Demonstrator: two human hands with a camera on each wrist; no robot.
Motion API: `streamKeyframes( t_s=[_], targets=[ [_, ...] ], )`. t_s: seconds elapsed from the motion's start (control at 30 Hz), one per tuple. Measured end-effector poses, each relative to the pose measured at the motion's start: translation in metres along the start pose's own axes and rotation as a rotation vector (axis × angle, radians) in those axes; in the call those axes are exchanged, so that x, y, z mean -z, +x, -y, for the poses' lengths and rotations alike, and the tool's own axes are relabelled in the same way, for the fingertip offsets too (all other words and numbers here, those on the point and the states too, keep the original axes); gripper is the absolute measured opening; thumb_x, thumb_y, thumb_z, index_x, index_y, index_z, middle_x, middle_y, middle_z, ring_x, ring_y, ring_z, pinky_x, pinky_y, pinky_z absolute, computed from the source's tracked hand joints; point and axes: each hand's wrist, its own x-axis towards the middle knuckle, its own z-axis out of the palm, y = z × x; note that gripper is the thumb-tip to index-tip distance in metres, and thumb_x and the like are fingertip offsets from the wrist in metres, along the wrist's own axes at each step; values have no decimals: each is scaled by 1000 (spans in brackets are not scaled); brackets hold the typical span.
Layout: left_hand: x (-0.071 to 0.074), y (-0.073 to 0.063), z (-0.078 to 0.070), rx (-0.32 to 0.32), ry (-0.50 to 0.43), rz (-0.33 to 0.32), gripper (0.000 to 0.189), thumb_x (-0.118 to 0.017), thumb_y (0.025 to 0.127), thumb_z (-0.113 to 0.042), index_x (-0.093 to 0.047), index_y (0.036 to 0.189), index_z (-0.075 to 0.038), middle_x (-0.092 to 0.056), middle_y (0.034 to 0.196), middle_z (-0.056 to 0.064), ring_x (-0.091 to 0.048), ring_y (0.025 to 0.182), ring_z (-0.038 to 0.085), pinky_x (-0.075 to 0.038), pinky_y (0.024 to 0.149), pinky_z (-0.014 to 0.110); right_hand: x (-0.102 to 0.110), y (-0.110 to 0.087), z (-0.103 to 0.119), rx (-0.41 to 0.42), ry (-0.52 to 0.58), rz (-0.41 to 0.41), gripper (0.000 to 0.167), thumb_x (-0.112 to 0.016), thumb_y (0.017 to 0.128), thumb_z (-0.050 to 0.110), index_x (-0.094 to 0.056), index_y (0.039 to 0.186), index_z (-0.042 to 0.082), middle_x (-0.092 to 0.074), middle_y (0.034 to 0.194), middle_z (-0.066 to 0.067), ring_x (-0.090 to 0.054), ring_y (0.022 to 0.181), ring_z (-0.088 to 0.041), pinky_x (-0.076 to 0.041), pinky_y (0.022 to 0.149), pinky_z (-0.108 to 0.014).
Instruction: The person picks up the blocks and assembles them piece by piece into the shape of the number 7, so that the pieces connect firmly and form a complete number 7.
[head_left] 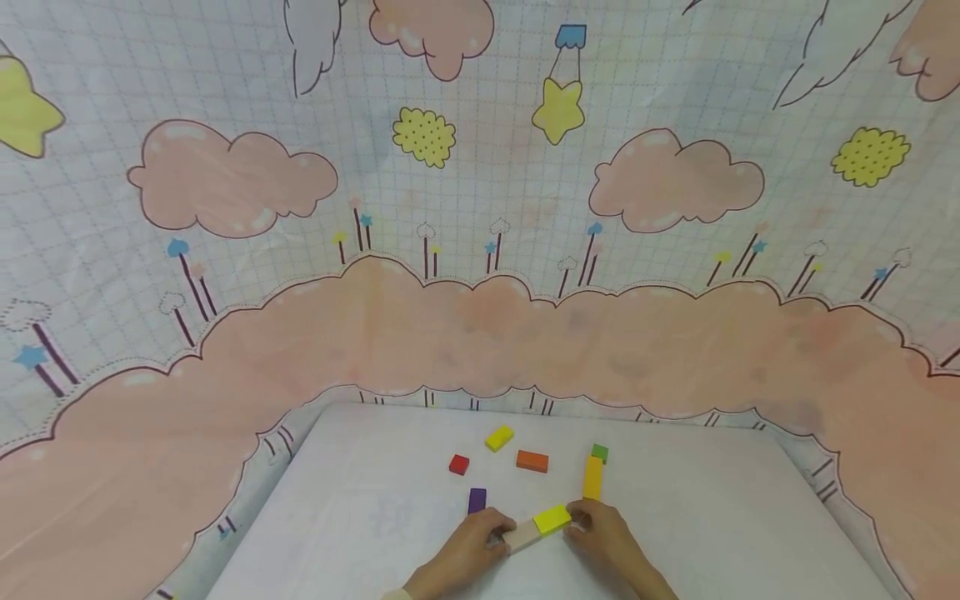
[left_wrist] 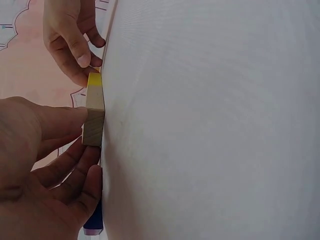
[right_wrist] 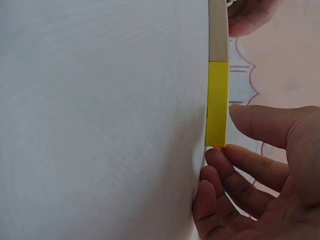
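Observation:
A plain wood block (head_left: 522, 537) and a bright yellow block (head_left: 552, 520) lie end to end on the white table, forming one slanted row. My left hand (head_left: 467, 543) pinches the wood block near its outer end, thumb above and fingers behind. At the other end of the row is my right hand (head_left: 606, 533), its loosely bent fingertips right at the end of the yellow block; in the right wrist view its thumb (right_wrist: 260, 122) is by the block's top edge. Beside the left fingers stands a purple block (head_left: 477, 501).
A yellow-orange block (head_left: 592, 477) with a green block (head_left: 600, 453) at its far end lies just beyond the right hand. Farther back are an orange block (head_left: 532, 461), a red block (head_left: 459, 464) and another yellow block (head_left: 499, 438). A patterned cloth (head_left: 480, 333) hangs behind the table.

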Motion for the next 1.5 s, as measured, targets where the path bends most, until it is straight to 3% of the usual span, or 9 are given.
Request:
streamKeyframes(
  t_s=[0.43,1.03,1.17,1.5],
  targets=[
    [-3,1,0,2,-6,9,26,-70,88,-18,-68,114,-21,-61,101,-15,-56,92,-2,-52,84,24,-5,4,-3,-31,-22,2,35,-76,82,14,-67,116,7,-69,115,-9,-64,105,-24,-53,94,-50],
    [-7,-4,-6,23,-40,48,29,-74,86,-23,-69,114,-17,-62,95,-14,-56,87,-1,-53,84,28,-4,6,1,29,-44,-19,28,-78,82,19,-69,108,11,-69,97,0,-58,87,-15,-54,82,-40],
    [-9,-6,-7,41,-46,61,29,-74,87,-22,-68,114,-16,-62,94,-14,-55,85,-1,-53,82,27,-7,6,2,20,-48,-22,29,-78,82,20,-69,107,11,-69,96,1,-56,85,-15,-53,79,-38],
    [-9,-8,-11,17,-41,68,29,-73,87,-15,-69,115,-13,-60,91,-14,-53,83,-3,-52,78,21,-8,8,9,-23,-32,-31,25,-77,82,20,-69,105,14,-68,95,2,-54,85,-15,-50,76,-35]
  ],
)
